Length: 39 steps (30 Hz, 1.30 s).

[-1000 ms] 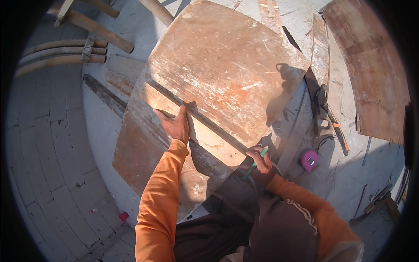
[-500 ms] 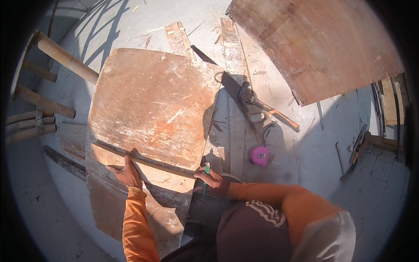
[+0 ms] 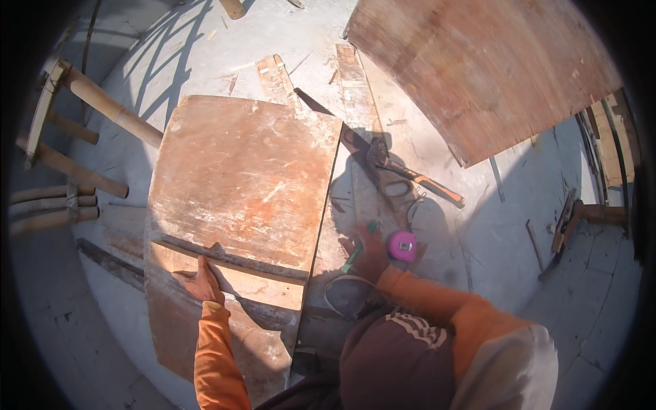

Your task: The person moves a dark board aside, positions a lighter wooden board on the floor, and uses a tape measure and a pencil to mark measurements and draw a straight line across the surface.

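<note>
Across the lower half of a weathered plywood sheet [image 3: 239, 171], a pale wooden strip [image 3: 266, 285] runs from left edge to right beneath a worker's left hand [image 3: 203, 285], thumb and fingers spread. Beyond the sheet's right edge, the right hand [image 3: 372, 254] pinches a green pencil [image 3: 352, 259] in blurred fingers, just beside a pink tape measure [image 3: 402, 247].
</note>
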Each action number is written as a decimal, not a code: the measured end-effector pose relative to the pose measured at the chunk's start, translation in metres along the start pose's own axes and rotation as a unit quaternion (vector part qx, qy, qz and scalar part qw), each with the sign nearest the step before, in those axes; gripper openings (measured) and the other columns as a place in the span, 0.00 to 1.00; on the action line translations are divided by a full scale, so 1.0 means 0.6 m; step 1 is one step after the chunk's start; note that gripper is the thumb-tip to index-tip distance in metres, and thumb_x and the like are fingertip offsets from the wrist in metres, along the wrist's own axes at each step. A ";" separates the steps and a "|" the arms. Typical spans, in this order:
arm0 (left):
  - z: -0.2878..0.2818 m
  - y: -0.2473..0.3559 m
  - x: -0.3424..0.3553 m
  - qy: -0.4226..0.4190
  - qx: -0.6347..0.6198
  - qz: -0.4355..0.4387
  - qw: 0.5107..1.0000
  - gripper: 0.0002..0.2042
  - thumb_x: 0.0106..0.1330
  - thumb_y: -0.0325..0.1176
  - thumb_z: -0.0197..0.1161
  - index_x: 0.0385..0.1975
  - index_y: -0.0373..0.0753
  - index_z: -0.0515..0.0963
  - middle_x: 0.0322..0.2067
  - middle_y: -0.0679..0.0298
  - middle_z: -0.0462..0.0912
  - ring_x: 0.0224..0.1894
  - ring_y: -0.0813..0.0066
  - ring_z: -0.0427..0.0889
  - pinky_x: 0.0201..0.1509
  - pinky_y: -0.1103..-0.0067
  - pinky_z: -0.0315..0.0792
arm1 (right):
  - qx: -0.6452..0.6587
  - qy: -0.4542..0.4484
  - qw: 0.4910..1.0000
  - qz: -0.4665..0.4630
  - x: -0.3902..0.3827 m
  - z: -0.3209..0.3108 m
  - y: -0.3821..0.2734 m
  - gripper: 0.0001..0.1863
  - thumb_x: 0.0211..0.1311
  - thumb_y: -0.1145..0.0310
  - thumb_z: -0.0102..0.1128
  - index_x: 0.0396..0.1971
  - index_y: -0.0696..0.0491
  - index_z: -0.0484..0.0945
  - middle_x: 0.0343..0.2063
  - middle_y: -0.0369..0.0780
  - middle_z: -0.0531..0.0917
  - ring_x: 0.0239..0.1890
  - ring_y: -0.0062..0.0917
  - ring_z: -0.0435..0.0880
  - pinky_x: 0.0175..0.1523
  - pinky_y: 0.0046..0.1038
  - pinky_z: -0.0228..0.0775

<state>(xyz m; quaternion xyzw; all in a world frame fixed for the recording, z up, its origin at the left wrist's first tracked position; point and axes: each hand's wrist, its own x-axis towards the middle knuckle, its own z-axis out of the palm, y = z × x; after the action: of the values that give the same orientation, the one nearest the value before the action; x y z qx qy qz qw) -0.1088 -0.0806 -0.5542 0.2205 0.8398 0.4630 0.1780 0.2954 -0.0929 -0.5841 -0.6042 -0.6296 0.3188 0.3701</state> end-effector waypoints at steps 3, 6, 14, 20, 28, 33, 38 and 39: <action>-0.003 0.034 -0.008 0.055 0.090 -0.027 0.994 0.53 0.57 0.37 0.75 0.75 0.29 0.42 0.74 0.46 0.50 0.74 0.55 0.56 0.77 0.71 0.52 | -0.109 0.190 0.975 0.041 0.065 -0.068 0.079 0.18 0.59 0.68 0.70 0.47 0.54 0.76 0.43 0.47 0.78 0.43 0.45 0.77 0.50 0.43 0.67; -0.034 0.027 0.005 0.090 0.074 -0.034 0.993 0.54 0.55 0.41 0.76 0.74 0.28 0.45 0.73 0.46 0.53 0.72 0.53 0.60 0.76 0.70 0.56 | -0.247 0.195 0.949 -0.024 0.114 -0.152 0.119 0.19 0.59 0.64 0.70 0.47 0.53 0.76 0.43 0.45 0.80 0.46 0.45 0.77 0.52 0.44 0.65; -0.093 0.003 0.007 0.084 0.154 -0.125 0.977 0.46 0.54 0.47 0.76 0.66 0.21 0.62 0.64 0.43 0.70 0.64 0.52 0.73 0.68 0.68 0.67 | -0.218 -0.007 0.975 0.034 0.157 -0.240 0.236 0.19 0.62 0.58 0.67 0.47 0.51 0.76 0.36 0.50 0.81 0.42 0.48 0.79 0.46 0.45 0.69; -0.143 -0.063 0.051 0.022 0.125 -0.110 0.986 0.47 0.56 0.52 0.74 0.66 0.22 0.62 0.65 0.42 0.69 0.65 0.49 0.70 0.70 0.67 0.64 | -0.132 -0.074 0.987 0.061 0.161 -0.261 0.244 0.12 0.67 0.58 0.61 0.36 0.53 0.81 0.32 0.50 0.80 0.40 0.49 0.78 0.46 0.44 0.68; 0.031 0.145 -0.162 -0.204 0.200 0.412 0.865 0.20 0.67 0.34 0.63 0.57 0.34 0.75 0.49 0.48 0.78 0.56 0.47 0.74 0.63 0.59 0.64 | -0.231 -0.064 0.961 -0.136 0.121 -0.206 0.127 0.19 0.64 0.54 0.63 0.48 0.50 0.77 0.39 0.47 0.82 0.46 0.46 0.77 0.52 0.44 0.63; 0.224 0.083 -0.297 -0.577 0.237 0.319 0.714 0.17 0.61 0.35 0.66 0.45 0.29 0.80 0.39 0.48 0.86 0.42 0.49 0.85 0.47 0.64 0.78 | -0.359 -0.128 0.922 -0.058 0.130 -0.117 0.152 0.24 0.63 0.48 0.62 0.49 0.52 0.76 0.40 0.50 0.82 0.48 0.47 0.79 0.55 0.50 0.61; 0.285 0.000 -0.447 -0.460 0.212 0.242 0.827 0.16 0.60 0.33 0.67 0.43 0.30 0.77 0.44 0.44 0.79 0.53 0.43 0.76 0.58 0.61 0.71 | -0.294 -0.048 0.949 -0.107 0.137 -0.134 0.165 0.19 0.66 0.52 0.59 0.41 0.54 0.77 0.33 0.51 0.81 0.44 0.46 0.78 0.52 0.45 0.59; 0.290 -0.018 -0.468 -0.429 0.199 0.216 0.854 0.16 0.60 0.33 0.68 0.42 0.29 0.76 0.45 0.43 0.78 0.54 0.42 0.75 0.59 0.61 0.70 | -0.271 -0.028 0.958 -0.090 0.137 -0.141 0.168 0.18 0.67 0.53 0.58 0.40 0.54 0.76 0.32 0.50 0.80 0.43 0.46 0.78 0.52 0.45 0.59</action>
<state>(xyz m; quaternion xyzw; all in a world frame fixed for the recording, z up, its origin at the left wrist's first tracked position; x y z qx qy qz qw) 0.2120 -0.1143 -0.6253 0.6042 0.6852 0.1724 0.3684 0.4204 -0.0081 -0.6187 -0.6135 -0.7543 0.1187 0.2016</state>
